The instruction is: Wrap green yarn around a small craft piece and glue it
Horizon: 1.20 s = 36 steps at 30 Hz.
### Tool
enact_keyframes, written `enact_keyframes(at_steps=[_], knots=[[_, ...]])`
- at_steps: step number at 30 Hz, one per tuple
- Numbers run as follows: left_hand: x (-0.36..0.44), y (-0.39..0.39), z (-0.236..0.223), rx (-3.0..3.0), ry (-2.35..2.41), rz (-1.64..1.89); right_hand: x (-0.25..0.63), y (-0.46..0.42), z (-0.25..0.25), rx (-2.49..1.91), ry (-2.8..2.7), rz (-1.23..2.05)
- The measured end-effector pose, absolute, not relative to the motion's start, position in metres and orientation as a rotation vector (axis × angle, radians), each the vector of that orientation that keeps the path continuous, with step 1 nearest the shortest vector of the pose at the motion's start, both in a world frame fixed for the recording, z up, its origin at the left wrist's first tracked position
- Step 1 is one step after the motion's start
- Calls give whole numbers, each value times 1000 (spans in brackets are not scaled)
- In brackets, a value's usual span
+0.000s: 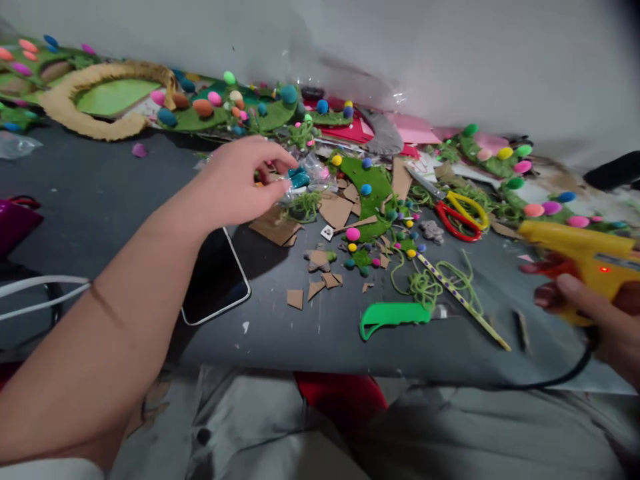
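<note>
My left hand (245, 180) reaches over the pile with its fingers curved and a gap between thumb and forefinger. Just beyond its fingertips lies a clear plastic bag (313, 170) with something teal by it; whether the fingers touch it is hard to see. On the far right, my right hand (595, 307) is wrapped round the handle of a yellow hot glue gun (580, 243) with a red light lit. A leaf-shaped green felt piece (367, 193) dotted with pom-poms lies between the hands, among cardboard scraps (335, 208) and green yarn (425, 287).
Scissors (463, 213), a green box cutter (395, 317) and a pencil (465, 303) lie mid-table. A phone (215, 280) rests under my left forearm. Along the wall are a beige ring (65, 100) and pom-pom-covered green pieces. The glue gun's cord (550, 383) runs along the front edge.
</note>
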State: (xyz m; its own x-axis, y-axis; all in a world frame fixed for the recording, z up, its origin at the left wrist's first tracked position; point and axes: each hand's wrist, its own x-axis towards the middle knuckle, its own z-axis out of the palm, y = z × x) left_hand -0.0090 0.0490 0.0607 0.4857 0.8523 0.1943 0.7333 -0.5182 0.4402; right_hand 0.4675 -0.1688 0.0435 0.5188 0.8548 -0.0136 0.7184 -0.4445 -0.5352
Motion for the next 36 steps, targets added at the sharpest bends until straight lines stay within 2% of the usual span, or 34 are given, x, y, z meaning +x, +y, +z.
enact_keyframes(at_steps=[4,7,13,36], knots=[[-3,42,62,2438,1128,1,419,-143,58,-2249,-1593,634],[1,37,59,2442,1122,-199,371,-118,65,-2265,-1846,661],[9,27,49,2544,1082,-213,300,-84,68,-1953,-1966,1017],[16,25,46,2561,1081,-209,278,-73,57,-1950,-1969,1103]])
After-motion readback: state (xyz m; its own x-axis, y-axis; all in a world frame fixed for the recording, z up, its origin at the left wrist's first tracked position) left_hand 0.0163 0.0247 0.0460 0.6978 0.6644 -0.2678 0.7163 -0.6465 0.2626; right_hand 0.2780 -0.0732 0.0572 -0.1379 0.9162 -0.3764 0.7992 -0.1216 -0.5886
